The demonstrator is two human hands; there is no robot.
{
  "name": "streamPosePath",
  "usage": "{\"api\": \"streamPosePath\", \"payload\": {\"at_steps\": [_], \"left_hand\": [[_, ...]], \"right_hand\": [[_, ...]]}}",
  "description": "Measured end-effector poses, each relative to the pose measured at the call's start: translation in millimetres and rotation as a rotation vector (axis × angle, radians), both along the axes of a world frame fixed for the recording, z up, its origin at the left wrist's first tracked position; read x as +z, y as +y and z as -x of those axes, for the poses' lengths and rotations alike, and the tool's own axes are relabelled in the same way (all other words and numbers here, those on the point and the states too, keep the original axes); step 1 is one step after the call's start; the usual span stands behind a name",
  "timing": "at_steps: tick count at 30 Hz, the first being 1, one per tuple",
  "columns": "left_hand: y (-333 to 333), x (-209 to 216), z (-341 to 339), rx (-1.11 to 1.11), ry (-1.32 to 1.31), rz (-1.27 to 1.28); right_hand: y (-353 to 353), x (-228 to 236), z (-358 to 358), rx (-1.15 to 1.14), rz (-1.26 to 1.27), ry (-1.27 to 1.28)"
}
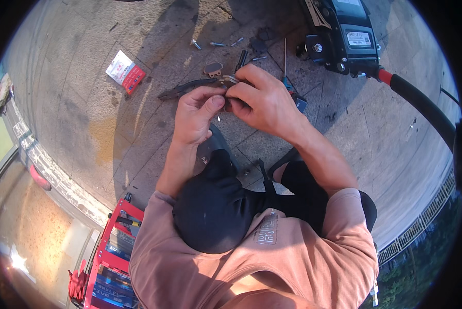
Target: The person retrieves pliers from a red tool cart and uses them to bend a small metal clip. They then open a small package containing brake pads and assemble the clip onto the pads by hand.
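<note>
My left hand (196,114) and my right hand (264,100) meet in front of my knee, fingertips together. Both are closed in a pinch around something small and dark, mostly covered by the fingers, so its kind does not show. A thin pale tip pokes out below it. Just beyond the fingers lies a pair of pliers (183,89) with dark handles, its metal jaws partly behind my right hand. A brake pad (213,69) rests on the paving past the pliers. Further off are a bolt (196,44) and another bolt (217,44).
A red and white packet (126,72) lies to the left. At the far right stands a black floor jack (348,38) with a long padded handle (421,103). Dark small parts (262,41) and a thin rod (285,59) lie beyond my hands. A red tool rack (116,262) stands lower left.
</note>
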State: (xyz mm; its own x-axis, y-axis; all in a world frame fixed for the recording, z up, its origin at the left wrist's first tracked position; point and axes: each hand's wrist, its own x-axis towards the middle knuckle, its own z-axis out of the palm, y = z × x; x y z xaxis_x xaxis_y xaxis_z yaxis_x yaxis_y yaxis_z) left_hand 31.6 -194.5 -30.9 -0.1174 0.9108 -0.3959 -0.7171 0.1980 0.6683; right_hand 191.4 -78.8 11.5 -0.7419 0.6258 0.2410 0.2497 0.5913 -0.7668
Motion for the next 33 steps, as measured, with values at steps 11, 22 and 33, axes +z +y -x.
{"api": "streamPosePath", "payload": {"at_steps": [11, 22, 33], "left_hand": [[-0.7, 9.3, 2.4, -0.009, 0.142, -0.121], [7.9, 0.0, -6.5, 0.036, -0.093, -0.055], [7.1, 2.3, -7.2, -0.063, -0.199, -0.058]], "right_hand": [[-3.0, 1.2, 4.3, -0.023, 0.039, 0.063], [18.6, -3.4, -1.7, 0.081, 0.197, 0.066], [35.5, -3.3, -15.4, 0.282, 0.587, 0.011]]}}
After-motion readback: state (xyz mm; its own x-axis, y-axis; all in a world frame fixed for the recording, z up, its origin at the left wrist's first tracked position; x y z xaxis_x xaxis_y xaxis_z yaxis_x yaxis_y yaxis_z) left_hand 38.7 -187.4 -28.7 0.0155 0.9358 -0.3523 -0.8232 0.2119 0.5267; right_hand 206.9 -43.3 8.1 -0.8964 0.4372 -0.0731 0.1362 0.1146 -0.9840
